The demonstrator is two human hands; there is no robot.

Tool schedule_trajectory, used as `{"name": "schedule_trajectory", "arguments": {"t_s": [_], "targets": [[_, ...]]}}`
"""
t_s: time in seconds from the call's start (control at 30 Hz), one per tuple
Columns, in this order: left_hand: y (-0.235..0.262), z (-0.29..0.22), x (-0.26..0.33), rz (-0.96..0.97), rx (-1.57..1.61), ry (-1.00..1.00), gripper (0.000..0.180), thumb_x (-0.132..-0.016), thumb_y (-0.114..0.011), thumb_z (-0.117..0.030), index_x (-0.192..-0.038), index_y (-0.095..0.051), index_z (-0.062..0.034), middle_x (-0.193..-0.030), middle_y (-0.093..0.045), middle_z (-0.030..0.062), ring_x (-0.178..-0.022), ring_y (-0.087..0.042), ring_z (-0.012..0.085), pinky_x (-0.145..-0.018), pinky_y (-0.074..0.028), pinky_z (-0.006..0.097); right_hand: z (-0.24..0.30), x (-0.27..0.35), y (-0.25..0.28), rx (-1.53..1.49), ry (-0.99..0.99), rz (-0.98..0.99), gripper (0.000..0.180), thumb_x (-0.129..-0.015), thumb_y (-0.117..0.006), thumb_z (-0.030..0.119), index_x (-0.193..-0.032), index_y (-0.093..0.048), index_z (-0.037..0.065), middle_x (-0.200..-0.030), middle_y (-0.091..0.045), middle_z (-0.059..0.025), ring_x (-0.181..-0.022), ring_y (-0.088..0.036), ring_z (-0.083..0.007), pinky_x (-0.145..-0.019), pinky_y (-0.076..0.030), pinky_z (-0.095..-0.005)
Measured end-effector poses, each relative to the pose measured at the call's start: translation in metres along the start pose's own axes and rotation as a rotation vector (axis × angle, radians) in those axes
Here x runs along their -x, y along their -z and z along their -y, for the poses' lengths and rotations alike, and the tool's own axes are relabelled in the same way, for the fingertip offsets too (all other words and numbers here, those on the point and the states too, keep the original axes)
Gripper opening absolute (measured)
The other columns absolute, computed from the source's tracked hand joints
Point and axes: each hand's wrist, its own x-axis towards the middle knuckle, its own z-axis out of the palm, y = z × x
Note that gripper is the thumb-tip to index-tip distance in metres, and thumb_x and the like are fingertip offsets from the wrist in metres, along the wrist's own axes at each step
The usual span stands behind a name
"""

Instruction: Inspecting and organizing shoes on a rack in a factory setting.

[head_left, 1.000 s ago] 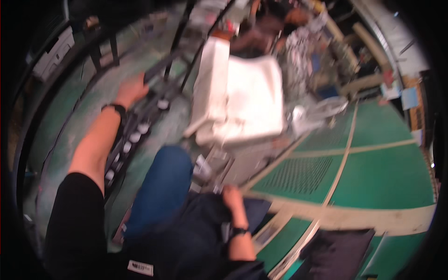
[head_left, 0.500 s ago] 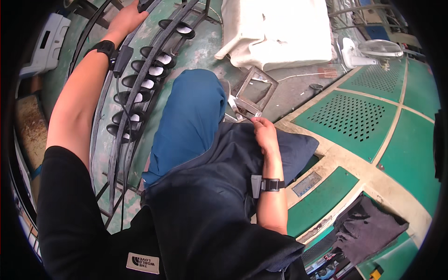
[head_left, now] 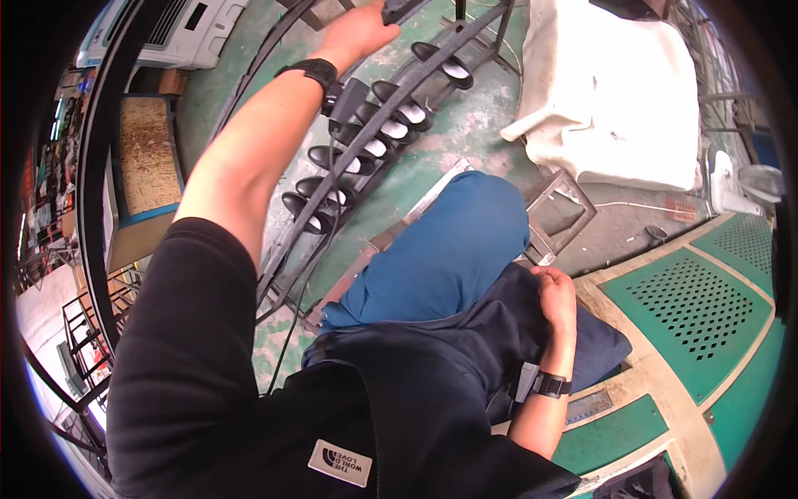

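My left hand (head_left: 362, 35) reaches forward to the upper end of a long metal rack (head_left: 366, 137). Its fingers are curled at a dark piece (head_left: 405, 10) there, mostly cut off by the picture's top, so what they grip is unclear. Along the rack sits a row of black, shoe-like oval pieces (head_left: 357, 160) with white patches. Over my lap, my right hand (head_left: 557, 301) is closed, its fingers curled in; whatever it holds is hidden. A brown metal frame (head_left: 561, 218) stands on the floor just beyond my knee and that hand.
A white cloth (head_left: 611, 100) covers something bulky ahead. Green machine panels with perforations (head_left: 690, 303) lie close on my right. To the left are a black upright post (head_left: 96, 183), a worn wooden board (head_left: 150, 154) and a white-grey machine (head_left: 187, 33). A cable (head_left: 291, 333) hangs by the rack.
The view has swung left, so everything sits further right. My right hand has drawn back over my lap; the thin tool seen at its fingers before no longer shows. My left hand stays at the rack.
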Motion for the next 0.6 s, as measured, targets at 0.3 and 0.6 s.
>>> {"name": "schedule_trajectory", "arguments": {"t_s": [0.3,0.6], "targets": [[-0.019,-0.021,-0.019,-0.004,0.117,-0.082,0.067,-0.088,-0.056,-0.047,-0.137,-0.051,-0.0031,-0.137,-0.055,0.0217,-0.128,-0.052,0.0365,-0.104,-0.042,0.047,0.079,0.047,0.043,0.651,0.002,0.009,0.038,-0.088,-0.055,0.027,-0.123,-0.066,0.016,-0.121,-0.067,-0.0161,-0.114,-0.064,-0.0323,-0.092,-0.051,-0.0460],[-0.046,0.040,-0.057,0.155,0.329,-0.130,0.053,-0.093,-0.057,-0.036,-0.125,-0.051,0.0060,-0.093,-0.066,0.0247,-0.066,-0.065,0.0305,-0.065,-0.053,0.044,0.046,0.257,0.217,0.537,0.367,-0.370,0.048,-0.091,-0.058,0.035,-0.133,-0.059,0.012,-0.117,-0.067,-0.0175,-0.111,-0.063,-0.0333,-0.096,-0.049,-0.0430]]}}
